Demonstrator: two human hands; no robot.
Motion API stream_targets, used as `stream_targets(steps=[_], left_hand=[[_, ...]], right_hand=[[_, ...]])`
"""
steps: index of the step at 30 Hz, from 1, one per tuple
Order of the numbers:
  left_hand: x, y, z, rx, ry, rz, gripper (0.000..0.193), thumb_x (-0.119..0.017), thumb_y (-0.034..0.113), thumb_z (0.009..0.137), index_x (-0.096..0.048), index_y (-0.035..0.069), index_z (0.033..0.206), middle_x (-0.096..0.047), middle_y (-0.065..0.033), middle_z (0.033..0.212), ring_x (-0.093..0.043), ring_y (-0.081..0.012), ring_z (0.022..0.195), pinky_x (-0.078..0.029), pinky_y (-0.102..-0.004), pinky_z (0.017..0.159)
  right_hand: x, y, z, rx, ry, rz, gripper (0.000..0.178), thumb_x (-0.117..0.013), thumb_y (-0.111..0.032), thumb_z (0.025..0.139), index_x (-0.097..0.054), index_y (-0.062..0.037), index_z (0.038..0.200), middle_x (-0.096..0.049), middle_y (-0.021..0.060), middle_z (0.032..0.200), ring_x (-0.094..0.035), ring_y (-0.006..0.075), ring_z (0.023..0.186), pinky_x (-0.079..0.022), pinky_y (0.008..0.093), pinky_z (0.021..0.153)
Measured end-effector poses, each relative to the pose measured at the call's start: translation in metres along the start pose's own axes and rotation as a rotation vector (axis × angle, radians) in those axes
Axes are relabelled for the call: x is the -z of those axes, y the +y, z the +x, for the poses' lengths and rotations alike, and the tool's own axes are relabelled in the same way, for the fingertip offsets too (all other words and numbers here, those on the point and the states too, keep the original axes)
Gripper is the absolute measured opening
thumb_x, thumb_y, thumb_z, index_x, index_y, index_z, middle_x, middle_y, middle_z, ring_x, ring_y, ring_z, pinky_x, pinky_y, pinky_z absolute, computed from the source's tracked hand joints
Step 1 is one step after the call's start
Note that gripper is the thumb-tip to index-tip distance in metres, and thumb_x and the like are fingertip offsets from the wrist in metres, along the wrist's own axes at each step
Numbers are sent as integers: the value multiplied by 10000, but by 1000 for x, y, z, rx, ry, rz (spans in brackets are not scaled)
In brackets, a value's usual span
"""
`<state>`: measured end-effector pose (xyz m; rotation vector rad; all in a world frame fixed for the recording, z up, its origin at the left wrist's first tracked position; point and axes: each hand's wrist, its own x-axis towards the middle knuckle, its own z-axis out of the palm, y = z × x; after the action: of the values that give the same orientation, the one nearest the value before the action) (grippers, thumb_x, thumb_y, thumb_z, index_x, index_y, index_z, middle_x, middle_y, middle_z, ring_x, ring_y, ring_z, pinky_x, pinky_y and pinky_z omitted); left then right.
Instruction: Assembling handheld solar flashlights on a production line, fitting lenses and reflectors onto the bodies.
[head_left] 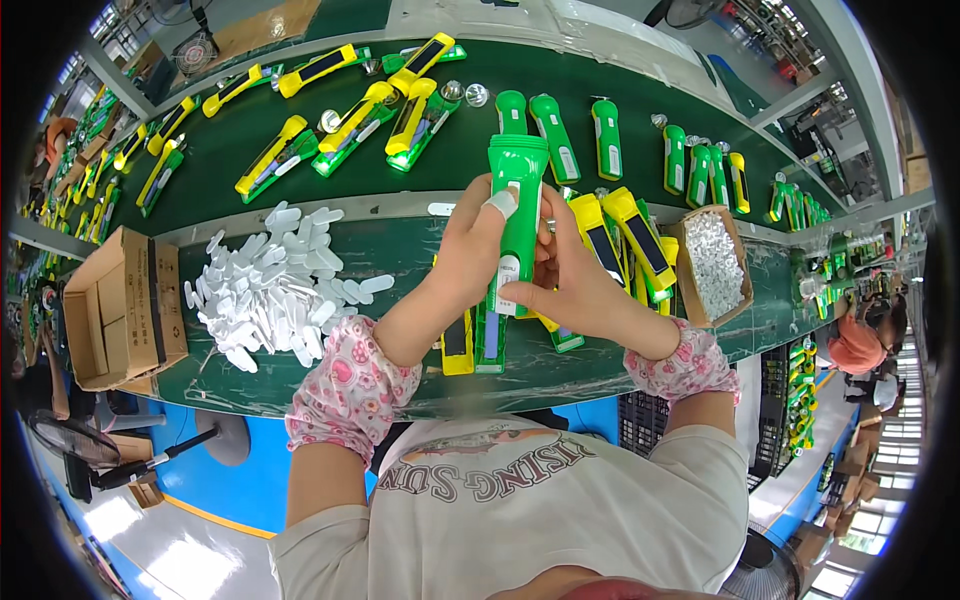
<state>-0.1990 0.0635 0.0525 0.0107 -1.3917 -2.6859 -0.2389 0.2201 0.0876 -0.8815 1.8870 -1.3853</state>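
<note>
Upright between both hands is a green flashlight housing (pixel 519 235), its wide round end pointing away from me. My left hand (pixel 474 238) is closed around its left side, and the thumb, with a white wrap on it, presses on the front. My right hand (pixel 572 276) grips the lower right side, its thumb on the white strip near the bottom. Just below the hands lie opened flashlight halves (pixel 490 338) in green and yellow. More yellow flashlight halves with dark panels (pixel 640 237) are stacked to the right of my right hand.
A heap of white oblong plates (pixel 275 285) spreads on the left of the bench, beside an open cardboard box (pixel 125 310). On the right, another carton (pixel 715 265) holds small clear pieces. Beyond the metal rail, a green belt (pixel 400 190) carries several flashlights. People sit farther along the line.
</note>
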Motion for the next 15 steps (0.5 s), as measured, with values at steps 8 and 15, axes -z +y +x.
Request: stream_targets(steps=[8, 15], left_hand=[[-14, 12, 22, 38, -33, 66, 351, -448, 286, 1026, -456, -8, 1218, -631, -133, 962, -658, -204, 846, -555, -337, 763], [97, 13, 138, -110, 645, 1621, 692, -759, 483, 783, -535, -39, 1177, -628, -256, 1065, -607, -396, 1085, -516, -460, 882]], right_hand=[[25, 5, 9, 13, 26, -27, 1032, -733, -75, 845, 18, -154, 1548, -511, 69, 1134, -576, 124, 931, -500, 267, 701], [184, 59, 67, -89, 367, -338, 789, -695, -173, 895, -228, -128, 1529, -639, 93, 891, -632, 152, 709, -557, 278, 577]])
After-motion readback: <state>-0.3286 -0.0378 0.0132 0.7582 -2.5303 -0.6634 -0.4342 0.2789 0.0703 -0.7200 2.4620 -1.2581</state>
